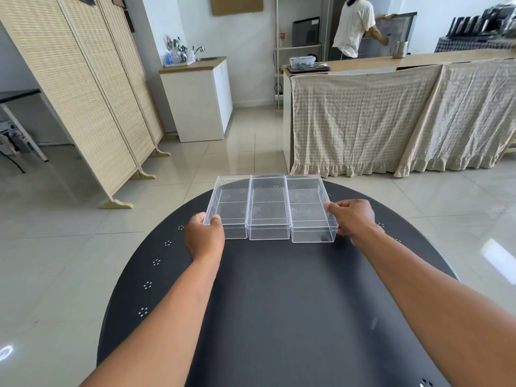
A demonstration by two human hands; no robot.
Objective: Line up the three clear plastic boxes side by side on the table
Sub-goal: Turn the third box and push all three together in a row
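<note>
Three clear plastic boxes stand side by side, walls touching, at the far part of the round black table [279, 303]: the left box [230, 203], the middle box [268, 205] and the right box [308, 208]. My left hand [203, 237] grips the near left corner of the left box, thumb over its rim. My right hand [353, 217] holds the right wall of the right box near its front corner. The near ends of the boxes are almost level; the right one sits slightly nearer to me.
The table's far edge lies just beyond the boxes. Past it is tiled floor, a folding rattan screen [83, 93] at left, a white cabinet [195, 101] and a cloth-draped counter [391, 115] at right. A person [354, 26] stands behind the counter.
</note>
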